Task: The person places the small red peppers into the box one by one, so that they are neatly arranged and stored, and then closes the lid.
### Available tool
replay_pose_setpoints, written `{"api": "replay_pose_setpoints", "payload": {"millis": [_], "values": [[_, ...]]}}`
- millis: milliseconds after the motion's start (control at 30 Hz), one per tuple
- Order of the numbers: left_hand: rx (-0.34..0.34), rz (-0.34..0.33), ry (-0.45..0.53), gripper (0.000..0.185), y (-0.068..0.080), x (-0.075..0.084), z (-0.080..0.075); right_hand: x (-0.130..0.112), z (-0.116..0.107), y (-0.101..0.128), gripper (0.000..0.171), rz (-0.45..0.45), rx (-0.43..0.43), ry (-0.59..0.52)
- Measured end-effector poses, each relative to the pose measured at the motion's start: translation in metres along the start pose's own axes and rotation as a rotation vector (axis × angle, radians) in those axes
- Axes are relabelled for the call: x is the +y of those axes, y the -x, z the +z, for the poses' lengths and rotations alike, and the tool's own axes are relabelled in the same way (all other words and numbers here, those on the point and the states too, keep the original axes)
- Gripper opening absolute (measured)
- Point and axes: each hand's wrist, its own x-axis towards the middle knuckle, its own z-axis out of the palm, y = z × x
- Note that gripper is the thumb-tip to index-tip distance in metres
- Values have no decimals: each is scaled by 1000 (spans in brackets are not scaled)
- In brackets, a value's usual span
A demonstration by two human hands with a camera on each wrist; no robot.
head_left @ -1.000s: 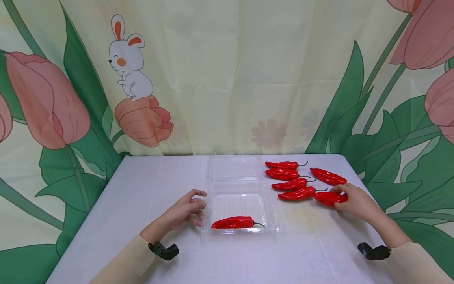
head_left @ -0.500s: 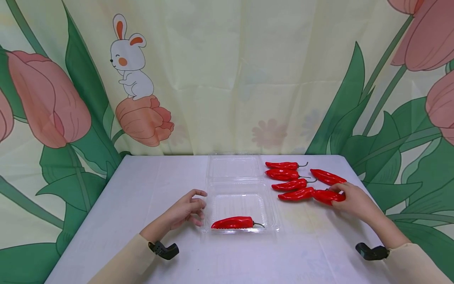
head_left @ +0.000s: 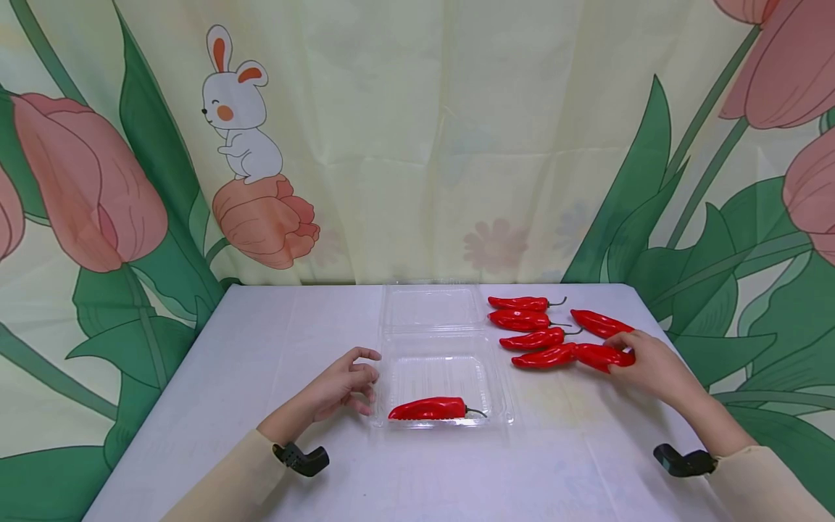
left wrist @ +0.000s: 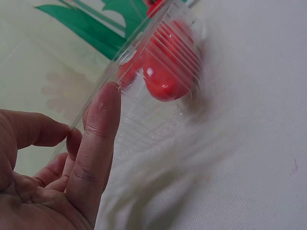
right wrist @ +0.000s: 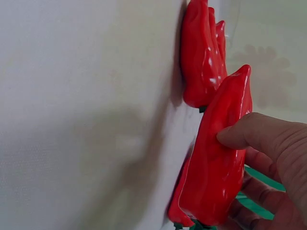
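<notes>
White tablecloth, tulip-and-rabbit curtain behind. Right hand pinching red pepper at stem-end half, thumb on top (right wrist view:); pepper at near edge of loose pepper group, right of clear clamshell tray. Left hand loosely curled, holds nothing, fingertip touching tray's left wall. One pepper in tray. Judgement: pepper looks glossy, rigid, light, probably slippery; grip thick mid-body, not tapered tip or thin stem. Tray thin, flexible, likely slides unless steadied.
</notes>
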Motion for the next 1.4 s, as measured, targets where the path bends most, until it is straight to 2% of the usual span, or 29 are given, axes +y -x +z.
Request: {"api": "replay_pose_setpoints", "payload": {"millis": [400,633,1400], "values": [[-5,-1,1,45,1,0,-1,-13,-2,-4,59,-13,-8,-1],[-5,-12,8,44,0,-1,-2,-20,-1,-6,58,-29,16,4],[-5,-4,6,43,1,1,0,-57,-1,-7,55,-72,39,-13]]}}
